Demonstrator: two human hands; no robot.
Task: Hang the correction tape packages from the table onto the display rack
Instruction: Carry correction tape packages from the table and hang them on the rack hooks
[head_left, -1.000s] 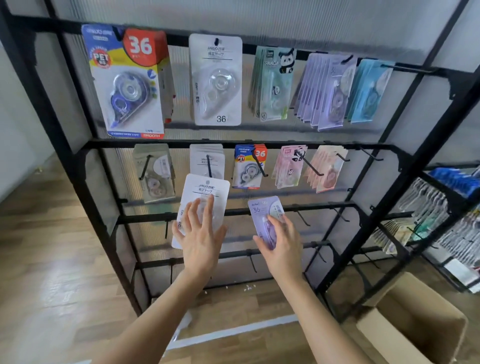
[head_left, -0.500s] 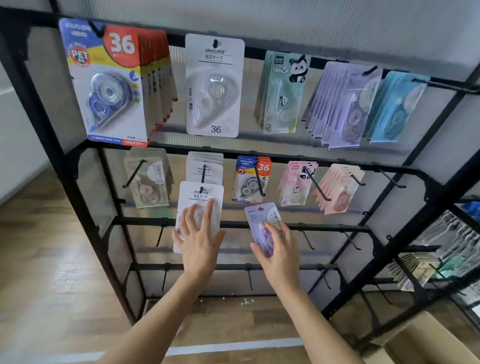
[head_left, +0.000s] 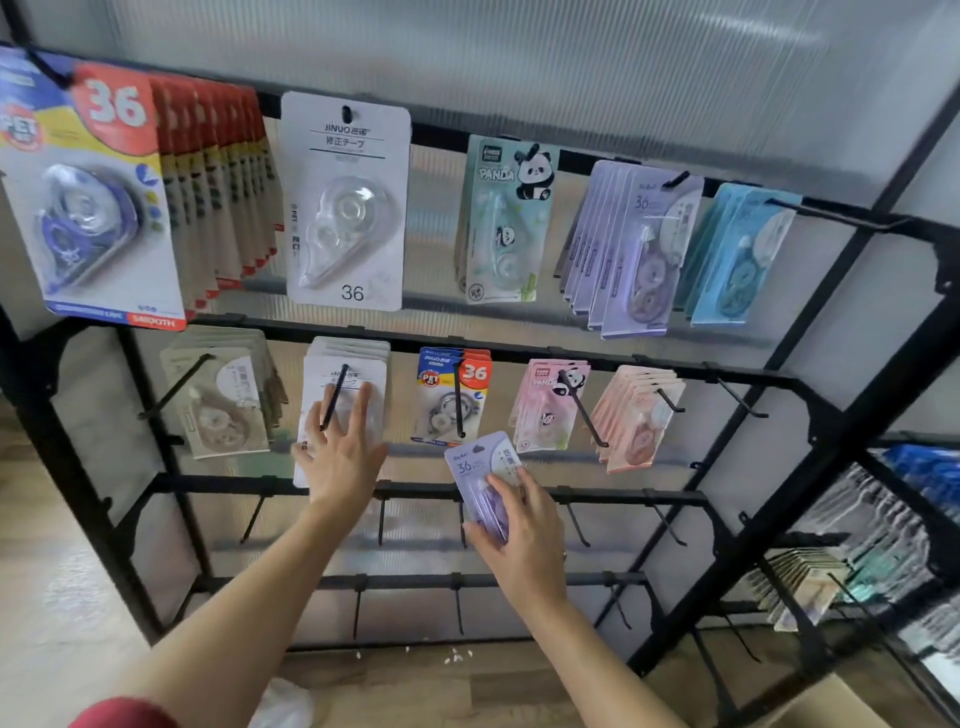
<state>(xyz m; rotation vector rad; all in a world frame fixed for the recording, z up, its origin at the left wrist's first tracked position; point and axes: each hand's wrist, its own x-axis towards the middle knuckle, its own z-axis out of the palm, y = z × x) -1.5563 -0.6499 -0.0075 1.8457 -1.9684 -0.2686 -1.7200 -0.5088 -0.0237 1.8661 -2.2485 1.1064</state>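
Black rack (head_left: 623, 497) holds hung packages; left hand (head_left: 340, 462), fingers spread, presses a white package (head_left: 366, 370) on its peg (head_left: 335, 395); right hand (head_left: 524, 540) pinches a purple package (head_left: 475, 467).

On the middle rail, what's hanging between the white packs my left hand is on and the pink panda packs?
The head view shows a small stack of blue packs with a red 36 corner hanging between them.

the display rack (head_left: 623, 500) is matt black metal with thin, smooth pegs. the purple package (head_left: 475, 467) is glossy printed card under a clear plastic blister, as is the white package (head_left: 358, 371). the back panel (head_left: 571, 67) is ribbed translucent plastic, the floor (head_left: 67, 597) smooth wood grain, the box (head_left: 831, 706) matt brown cardboard
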